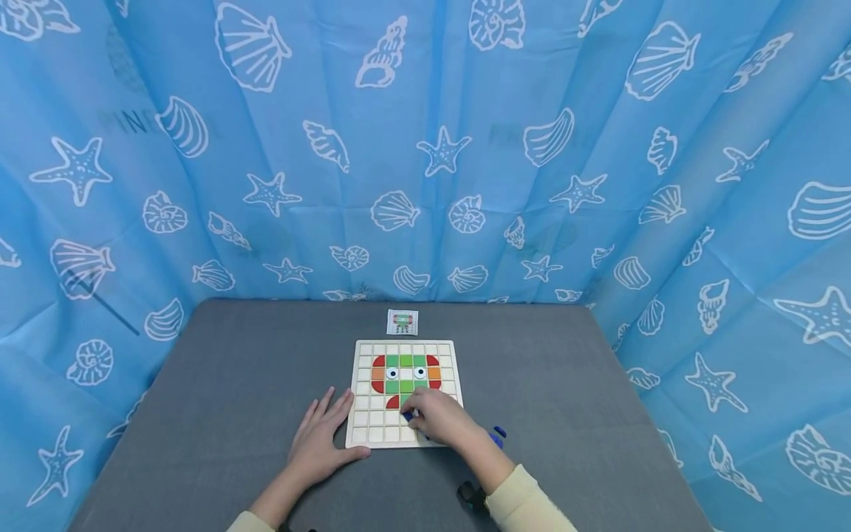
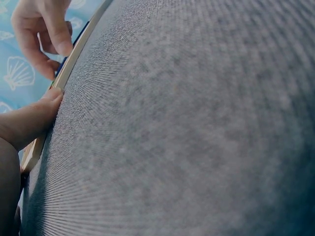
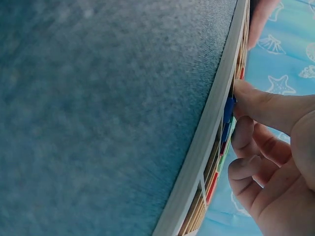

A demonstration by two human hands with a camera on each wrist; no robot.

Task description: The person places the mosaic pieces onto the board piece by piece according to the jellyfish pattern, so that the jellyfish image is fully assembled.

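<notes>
A square wooden grid board lies on the grey table, with red, green and orange tiles and two eye tiles set in its cells. Fingers spread, my left hand rests at the board's left edge, its thumb touching the near left corner. My right hand is over the lower part of the board and pinches a small dark blue tile between thumb and fingers. In the right wrist view the blue tile is at the board's surface by the thumb tip. The right hand hides some lower cells.
Behind the board lies a small card printed with a coloured tile figure. Loose blue tiles lie on the grey table right of the board, partly behind the right wrist. A blue shell-patterned curtain surrounds the table's back and sides.
</notes>
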